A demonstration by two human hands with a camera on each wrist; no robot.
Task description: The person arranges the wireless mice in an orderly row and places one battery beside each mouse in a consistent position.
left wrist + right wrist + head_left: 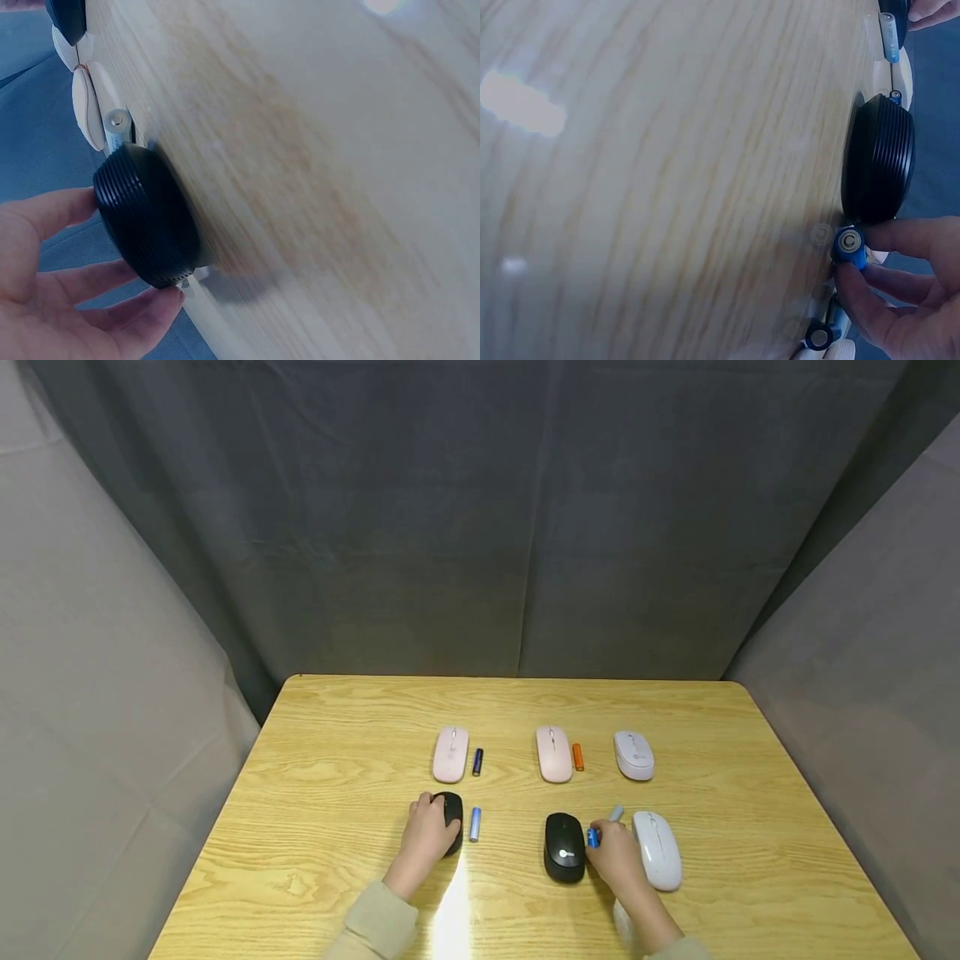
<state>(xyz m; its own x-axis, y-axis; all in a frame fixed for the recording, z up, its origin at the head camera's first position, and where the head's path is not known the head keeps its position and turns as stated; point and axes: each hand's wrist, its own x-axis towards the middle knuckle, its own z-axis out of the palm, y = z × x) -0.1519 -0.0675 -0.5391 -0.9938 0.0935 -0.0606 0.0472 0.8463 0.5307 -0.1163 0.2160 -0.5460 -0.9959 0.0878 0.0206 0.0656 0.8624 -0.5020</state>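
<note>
At the left of the front row, my left hand (429, 833) grips a black mouse (453, 812), thumb on one side and fingers on the other. That mouse's ribbed side (124, 202) shows in the left wrist view. A light blue battery (476, 824) lies just right of it. Between thumb and fingers, my right hand (618, 853) pinches a blue battery (850, 243) low over the tabletop. A second black mouse (564, 847) sits just left of this hand, and a white mouse (657, 852) is to its right. Beyond the fingers lies another light blue battery (617, 813), partly covered.
Farther back stand two pink mice, one at left (451, 755) with a dark blue battery (477, 762), one mid-table (554, 754) with an orange battery (577, 757). A small white mouse (634, 756) is at right. Grey curtains (390, 527) surround the wooden table (315, 727).
</note>
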